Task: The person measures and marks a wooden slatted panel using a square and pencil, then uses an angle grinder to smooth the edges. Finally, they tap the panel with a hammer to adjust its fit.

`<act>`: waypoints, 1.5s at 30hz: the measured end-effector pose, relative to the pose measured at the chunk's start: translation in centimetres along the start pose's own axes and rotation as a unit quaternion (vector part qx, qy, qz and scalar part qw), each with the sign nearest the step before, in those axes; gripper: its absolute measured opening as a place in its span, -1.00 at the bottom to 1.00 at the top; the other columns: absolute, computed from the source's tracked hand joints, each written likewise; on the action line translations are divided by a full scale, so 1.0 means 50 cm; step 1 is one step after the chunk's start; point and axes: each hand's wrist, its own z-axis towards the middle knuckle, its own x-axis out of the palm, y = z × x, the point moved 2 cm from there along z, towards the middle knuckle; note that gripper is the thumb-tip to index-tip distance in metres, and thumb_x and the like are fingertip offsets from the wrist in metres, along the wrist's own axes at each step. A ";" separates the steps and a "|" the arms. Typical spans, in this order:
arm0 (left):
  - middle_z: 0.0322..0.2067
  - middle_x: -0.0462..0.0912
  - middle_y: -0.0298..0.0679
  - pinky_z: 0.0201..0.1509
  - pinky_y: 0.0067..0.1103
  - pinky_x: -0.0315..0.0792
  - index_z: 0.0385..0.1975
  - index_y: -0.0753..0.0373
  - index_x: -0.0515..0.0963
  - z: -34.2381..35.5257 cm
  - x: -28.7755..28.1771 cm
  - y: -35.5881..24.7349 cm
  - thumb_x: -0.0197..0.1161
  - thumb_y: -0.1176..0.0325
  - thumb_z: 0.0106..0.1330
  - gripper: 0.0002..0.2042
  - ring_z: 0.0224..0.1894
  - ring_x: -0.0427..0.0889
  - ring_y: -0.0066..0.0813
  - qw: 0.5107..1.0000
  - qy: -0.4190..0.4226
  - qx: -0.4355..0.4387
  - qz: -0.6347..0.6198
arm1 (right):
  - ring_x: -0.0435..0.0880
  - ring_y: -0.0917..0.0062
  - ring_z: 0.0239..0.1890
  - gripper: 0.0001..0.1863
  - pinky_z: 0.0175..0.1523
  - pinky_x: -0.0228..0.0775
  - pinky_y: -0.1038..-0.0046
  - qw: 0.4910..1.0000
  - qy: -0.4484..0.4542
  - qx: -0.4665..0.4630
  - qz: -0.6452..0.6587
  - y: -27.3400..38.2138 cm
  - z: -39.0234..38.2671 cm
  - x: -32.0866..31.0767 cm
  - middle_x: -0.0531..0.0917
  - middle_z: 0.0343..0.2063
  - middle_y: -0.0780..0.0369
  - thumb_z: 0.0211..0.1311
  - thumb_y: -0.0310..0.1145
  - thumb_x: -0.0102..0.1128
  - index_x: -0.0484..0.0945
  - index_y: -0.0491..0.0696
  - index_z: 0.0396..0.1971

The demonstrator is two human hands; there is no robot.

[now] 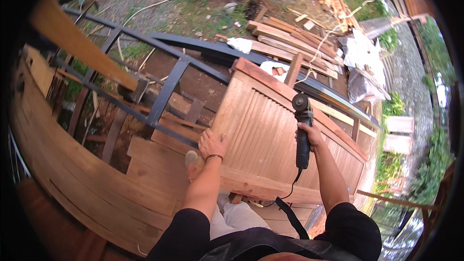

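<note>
Right grip point(312, 134): was wrapped around the black grinder point(303, 152), maybe to keep it from wobbling.
Left grip point(211, 145): had fingers spread on the slatted wooden panel point(258, 130), maybe to hold it still.
Grinder: was over the panel, its round head pointing forward.
Cord point(295, 181): hung loose, perhaps so the grinder could move.

daylight | gravelly ground point(130, 1) | stacked planks point(290, 43) | dark metal frame point(167, 91) | green shrubs point(433, 146)
</note>
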 end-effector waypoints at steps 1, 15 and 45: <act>0.09 0.46 -0.05 0.22 -0.25 0.30 0.14 0.31 0.33 -0.013 0.016 -0.031 0.22 -0.07 0.16 -0.33 0.18 0.41 -0.12 0.999 0.033 0.014 -0.005 | 0.63 0.40 -0.59 -0.58 -0.45 0.56 0.38 0.997 -0.044 0.009 0.061 -0.038 -0.100 -0.077 0.60 -0.55 0.17 0.07 -0.05 0.38 0.46 -0.08 -0.33; -0.04 0.59 0.10 0.17 -0.26 0.41 0.03 0.35 0.50 -0.068 -0.180 0.233 0.32 0.09 0.07 -0.43 0.03 0.55 0.06 0.879 0.279 0.299 0.244 | 0.65 0.43 -0.55 -0.38 -0.44 0.52 0.43 0.694 -0.437 -0.075 0.567 -0.703 -1.056 -0.156 0.64 -0.52 0.16 0.39 0.23 -0.19 0.53 -0.09 -0.22; -0.40 0.56 -0.27 -0.55 -0.58 0.36 -0.11 0.29 0.46 -0.723 0.436 -0.249 0.11 0.23 0.35 -0.73 -0.51 0.53 -0.49 0.711 0.577 0.139 0.378 | 0.65 0.31 -0.16 -0.62 0.04 0.55 0.27 0.066 -0.896 -0.033 0.438 -1.262 -2.044 0.073 0.64 -0.26 0.09 0.19 -0.25 0.23 0.46 -0.21 -0.12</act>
